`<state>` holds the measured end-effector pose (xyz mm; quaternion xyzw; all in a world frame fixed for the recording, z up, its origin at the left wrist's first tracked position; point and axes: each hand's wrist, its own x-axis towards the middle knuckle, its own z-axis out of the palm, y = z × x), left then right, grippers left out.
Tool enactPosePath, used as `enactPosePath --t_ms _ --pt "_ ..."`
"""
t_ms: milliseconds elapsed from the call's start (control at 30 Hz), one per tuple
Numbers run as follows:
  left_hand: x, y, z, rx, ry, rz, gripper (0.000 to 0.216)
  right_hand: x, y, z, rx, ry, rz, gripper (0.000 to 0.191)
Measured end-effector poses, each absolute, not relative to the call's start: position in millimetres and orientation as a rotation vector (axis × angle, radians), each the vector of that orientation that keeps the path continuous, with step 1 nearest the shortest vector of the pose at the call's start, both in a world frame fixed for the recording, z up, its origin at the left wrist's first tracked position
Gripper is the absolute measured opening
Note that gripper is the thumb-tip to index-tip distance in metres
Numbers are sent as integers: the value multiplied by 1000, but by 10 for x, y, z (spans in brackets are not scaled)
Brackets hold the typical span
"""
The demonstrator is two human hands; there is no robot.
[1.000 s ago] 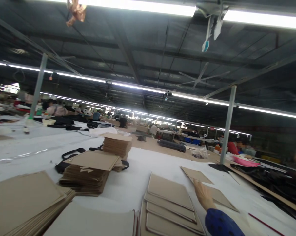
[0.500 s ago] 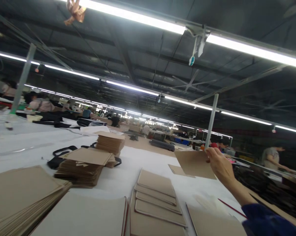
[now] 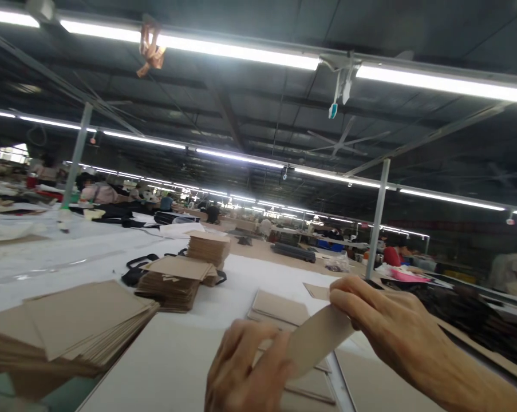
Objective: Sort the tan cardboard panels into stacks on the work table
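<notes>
A brown cardboard sheet (image 3: 318, 343) is held up, tilted and slightly bent, above the worktable. My right hand (image 3: 382, 323) pinches its upper right end between thumb and fingers. At the lower left end, my left hand (image 3: 249, 366) closes its fingers on the sheet; motion blurs them a little. Beneath the hands lies a row of overlapping cardboard pieces (image 3: 279, 306), partly covered by the held sheet and the left hand. A large pale panel (image 3: 164, 360) lies flat to the left of my left hand.
A fanned pile of cardboard sheets (image 3: 90, 320) sits at the left. Behind it are stacked smaller pieces (image 3: 172, 286) with black straps (image 3: 133, 272) beside them. A metal post (image 3: 377, 220) stands beyond the white table (image 3: 245, 274). People are at work farther back.
My left hand has come into view and onto the sheet. My right hand has brought the sheet nearer and lower, turning it. The view has swung slightly left.
</notes>
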<state>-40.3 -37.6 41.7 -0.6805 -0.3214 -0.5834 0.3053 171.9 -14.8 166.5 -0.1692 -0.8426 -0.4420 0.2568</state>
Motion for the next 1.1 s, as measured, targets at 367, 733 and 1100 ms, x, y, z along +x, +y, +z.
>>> enactPosePath --t_ms 367,733,1100 --pt "-673 -565 571 -1838 -1182 -1928 14 1259 -265 1612 -359 -2153 -737 14" --pt "-1628 -523 527 -1289 -1488 -3043 39 1105 242 544 -936 -1995 348 40" --pt "-2401 -326 -72 -1501 -2103 -2592 37 496 444 -208 -975 -1790 948 48"
